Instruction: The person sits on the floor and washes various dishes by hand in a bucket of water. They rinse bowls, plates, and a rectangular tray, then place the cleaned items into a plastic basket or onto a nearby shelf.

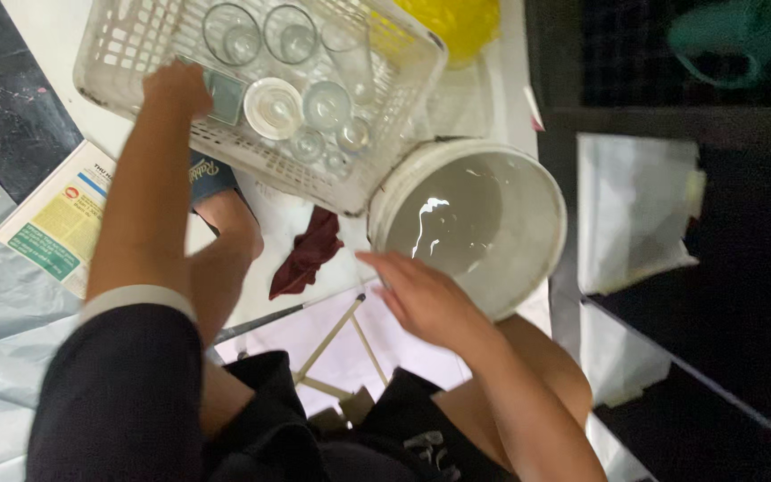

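- The left hand [176, 87] reaches into a white basket [113, 67] on the floor. Its fingers curl over a small square dish [225, 98]; I cannot tell if its grip is tight.
- Clear glasses [301, 80] and jars stand in the basket.
- The right hand [426, 299] is flat and open at the near rim of a white bucket [528, 214] of water.
- A dark red rag [305, 254] lies between them.

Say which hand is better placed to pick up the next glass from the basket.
Left, probably. The left hand is already inside the white basket, beside the glasses. The right hand is at the rim of the white bucket, outside the basket.
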